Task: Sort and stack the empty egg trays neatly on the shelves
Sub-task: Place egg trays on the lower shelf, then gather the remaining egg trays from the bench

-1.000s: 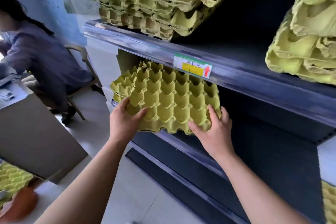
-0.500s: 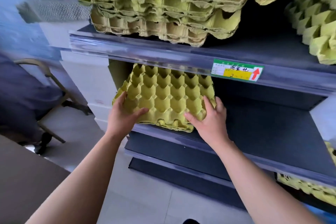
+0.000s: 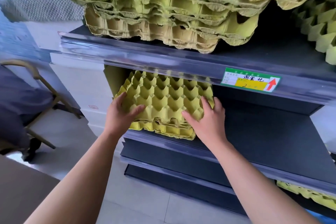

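Dark shelving fills the view, with grey floor tiles (image 3: 145, 205) below it.

Label: one tag (image 3: 250, 82) sits behind the clear strip on the upper shelf (image 3: 145, 56) front edge. It has a green border, a white field with black handwritten characters, a yellow band with a handwritten "2", and a red arrow pointing up. The small print at its left is too small for me to read.

Task item: the egg tray stack (image 3: 167, 100) lies at the left end of the middle shelf (image 3: 263, 132), cups up. Its rear rows run under the upper shelf's strip. The lowest tray sticks out forward past the ones above it and overhangs the shelf's front lip.

Left grip (image 3: 121, 112): holds the stack's front-left corner, thumb across the top cups and fingers along the left edge.

Right grip (image 3: 209, 118): lies flat on the top tray's front-right corner with straight, spread fingers, so it presses rather than clasps.

Room: the dark surface of the middle shelf shows from the stack's right edge out to the frame's right side. The gap between the stack's top and the strip above looks narrow.

Other items: a tall tray pile (image 3: 172, 5) stands on the upper shelf, with a second pile (image 3: 320, 29) near its right. More trays (image 3: 305, 193) lie on a lower shelf at bottom right. At left are a chair (image 3: 45, 85), a seated person (image 3: 14, 105) and a brown tabletop (image 3: 23, 191).
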`<state>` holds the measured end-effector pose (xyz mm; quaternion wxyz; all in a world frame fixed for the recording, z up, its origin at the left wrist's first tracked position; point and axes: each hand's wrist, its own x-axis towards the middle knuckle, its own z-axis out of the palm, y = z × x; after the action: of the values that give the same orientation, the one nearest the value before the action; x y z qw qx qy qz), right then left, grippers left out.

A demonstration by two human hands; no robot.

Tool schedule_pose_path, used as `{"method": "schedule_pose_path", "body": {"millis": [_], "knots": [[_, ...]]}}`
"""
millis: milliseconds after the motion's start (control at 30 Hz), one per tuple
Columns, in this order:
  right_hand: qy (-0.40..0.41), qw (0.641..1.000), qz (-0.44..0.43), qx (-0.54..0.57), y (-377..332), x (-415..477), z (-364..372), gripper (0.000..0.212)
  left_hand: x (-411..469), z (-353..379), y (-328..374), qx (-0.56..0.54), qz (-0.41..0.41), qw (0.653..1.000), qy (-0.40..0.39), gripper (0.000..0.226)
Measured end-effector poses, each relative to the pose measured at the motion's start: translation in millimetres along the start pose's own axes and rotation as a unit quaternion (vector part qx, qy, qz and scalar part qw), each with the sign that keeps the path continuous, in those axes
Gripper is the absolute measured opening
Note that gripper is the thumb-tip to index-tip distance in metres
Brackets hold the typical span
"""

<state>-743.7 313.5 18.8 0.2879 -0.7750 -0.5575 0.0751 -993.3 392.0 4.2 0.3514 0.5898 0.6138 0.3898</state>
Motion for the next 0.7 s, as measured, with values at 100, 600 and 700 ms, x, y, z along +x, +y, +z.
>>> {"method": "schedule_pose_path", "body": {"millis": [100,600,700], "knots": [[0.006,1.0,0.003,-0.009,0,-3,5,0.085,1,-1,-6,0.02,-0.005,1.0,-0.017,0.103],[0.075,0.996,-0.002,-0.047,-10,-59,-24,0.048,-46,-2,19,0.253,0.322,0.912,-0.033,0.046],[0.107,0.993,0.015,-0.049,4,-90,-31,0.041,-66,15,26,0.251,0.359,0.894,-0.089,0.042]]}}
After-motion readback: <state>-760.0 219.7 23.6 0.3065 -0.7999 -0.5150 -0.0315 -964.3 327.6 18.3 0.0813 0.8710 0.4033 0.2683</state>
